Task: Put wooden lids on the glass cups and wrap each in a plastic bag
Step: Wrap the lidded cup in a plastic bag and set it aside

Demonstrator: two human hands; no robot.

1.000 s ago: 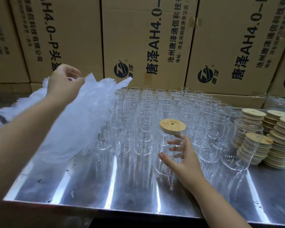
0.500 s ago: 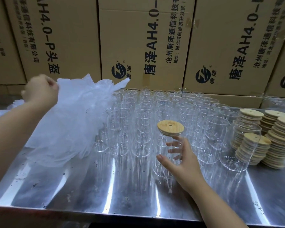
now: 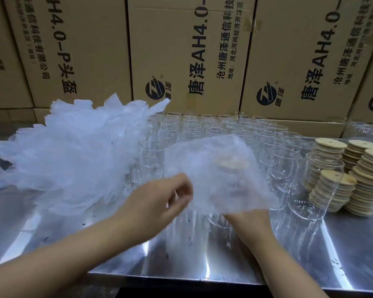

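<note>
Bag: thin clear plastic bag [image 3: 215, 179] draped before clear glass cup [image 3: 220, 220] with round wooden lid [image 3: 232, 163], near front edge of shiny metal tabletop [image 3: 342, 254].
Left hand [image 3: 157, 201]: pinched bag's left edge.
Right hand [image 3: 248, 220]: fingers hidden behind bag; grip unclear.

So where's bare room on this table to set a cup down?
Bare: the table's near-right corner, in front of the lid stacks, and the near-left strip below the bag pile. Crowded: glass cups fill the middle back to the cardboard boxes.
</note>
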